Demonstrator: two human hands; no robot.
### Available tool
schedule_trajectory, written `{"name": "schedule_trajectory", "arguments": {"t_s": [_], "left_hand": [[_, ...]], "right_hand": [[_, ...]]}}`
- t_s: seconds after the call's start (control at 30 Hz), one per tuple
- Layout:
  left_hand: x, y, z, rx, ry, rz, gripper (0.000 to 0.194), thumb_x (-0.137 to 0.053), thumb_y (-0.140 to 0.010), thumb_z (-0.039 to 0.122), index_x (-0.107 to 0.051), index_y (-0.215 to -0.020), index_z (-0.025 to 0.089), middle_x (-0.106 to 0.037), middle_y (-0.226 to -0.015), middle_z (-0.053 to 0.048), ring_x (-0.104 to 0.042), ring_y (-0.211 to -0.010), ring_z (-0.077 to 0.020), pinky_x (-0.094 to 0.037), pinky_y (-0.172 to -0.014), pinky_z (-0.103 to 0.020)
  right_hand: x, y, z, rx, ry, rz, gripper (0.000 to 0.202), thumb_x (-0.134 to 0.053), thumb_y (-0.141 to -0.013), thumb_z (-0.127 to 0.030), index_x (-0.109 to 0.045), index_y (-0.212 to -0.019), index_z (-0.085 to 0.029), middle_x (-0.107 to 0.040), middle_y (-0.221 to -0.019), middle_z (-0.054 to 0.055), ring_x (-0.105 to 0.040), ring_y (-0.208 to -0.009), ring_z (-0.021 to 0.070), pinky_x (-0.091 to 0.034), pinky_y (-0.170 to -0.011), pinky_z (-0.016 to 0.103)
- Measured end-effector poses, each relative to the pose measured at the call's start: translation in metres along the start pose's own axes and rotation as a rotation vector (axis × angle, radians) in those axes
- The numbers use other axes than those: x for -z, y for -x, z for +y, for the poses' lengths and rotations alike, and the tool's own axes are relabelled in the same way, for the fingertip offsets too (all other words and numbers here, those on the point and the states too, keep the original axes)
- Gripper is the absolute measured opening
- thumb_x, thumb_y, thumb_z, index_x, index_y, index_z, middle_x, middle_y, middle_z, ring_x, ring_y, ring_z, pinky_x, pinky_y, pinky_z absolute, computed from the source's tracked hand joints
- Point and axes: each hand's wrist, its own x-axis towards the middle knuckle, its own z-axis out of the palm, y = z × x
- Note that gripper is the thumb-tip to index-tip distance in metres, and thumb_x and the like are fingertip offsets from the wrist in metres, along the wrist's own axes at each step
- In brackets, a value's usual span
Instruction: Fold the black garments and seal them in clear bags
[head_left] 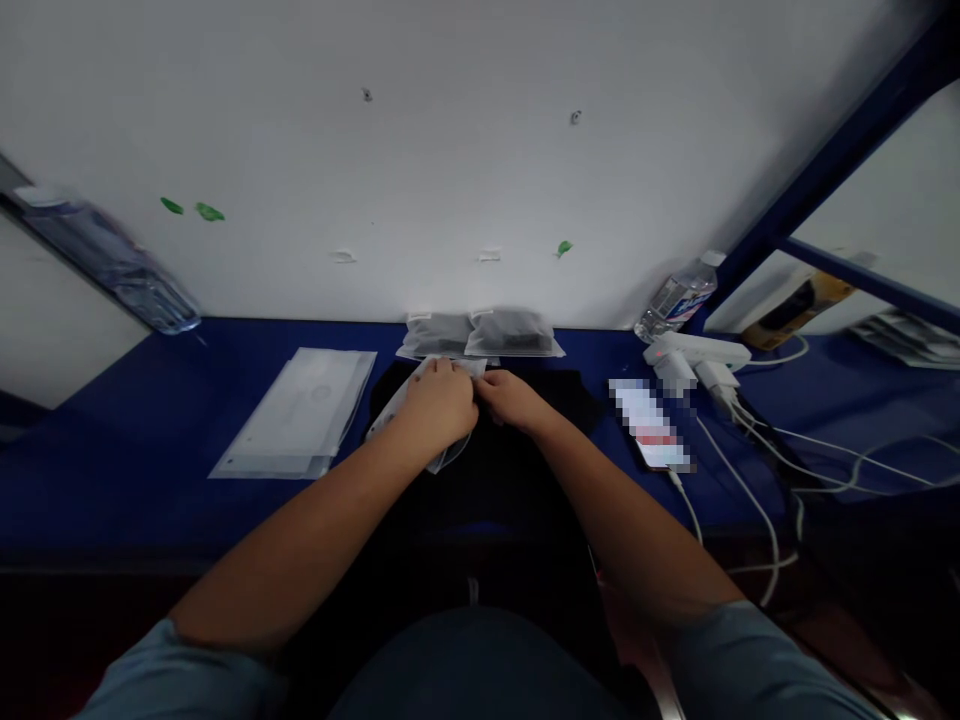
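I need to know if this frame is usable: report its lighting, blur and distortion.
Head view: dim and bluish, the lower part near black; wide-angle bending curves the blue table edge and tilts the left bottle, which is smeared; the phone screen is pixelated; the left hand and right hand on the clear plastic bag are soft but readable.

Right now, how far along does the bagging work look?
Already done, it seems: two filled clear bags lie side by side by the wall. In hand: the left hand and right hand both grip one clear bag over a dark item on the blue table. Left: a stack of flat empty bags beside the left hand; their count is unclear.
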Motion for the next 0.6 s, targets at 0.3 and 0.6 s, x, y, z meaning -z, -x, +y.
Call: {"name": "schedule_trajectory", "arguments": {"t_s": [0.3, 0.6], "left_hand": [[-0.003, -0.004, -0.006, -0.094, 0.083, 0.014, 0.034, -0.054, -0.087, 0.02, -0.069, -0.117, 0.013, -0.065, -0.124, -0.022, -0.06, -0.121, -0.0373, -0.046, -0.104, -0.051], [-0.008, 0.002, 0.006, -0.036, -0.032, 0.075, 0.037, -0.046, -0.087, 0.008, -0.066, -0.119, 0.005, -0.064, -0.12, -0.024, -0.067, -0.105, -0.0341, -0.053, -0.089, -0.042]], "right_hand": [[0.003, 0.004, -0.007, -0.002, 0.012, -0.015, 0.035, -0.051, -0.102, -0.026, -0.053, -0.068, -0.019, -0.047, -0.047, -0.006, -0.042, -0.034, 0.0076, -0.031, -0.035, 0.02], [0.001, 0.005, -0.007, 0.004, 0.014, -0.044, 0.032, -0.05, -0.101, -0.024, -0.053, -0.07, -0.02, -0.045, -0.047, -0.007, -0.041, -0.035, 0.0075, -0.029, -0.035, 0.02]]}}
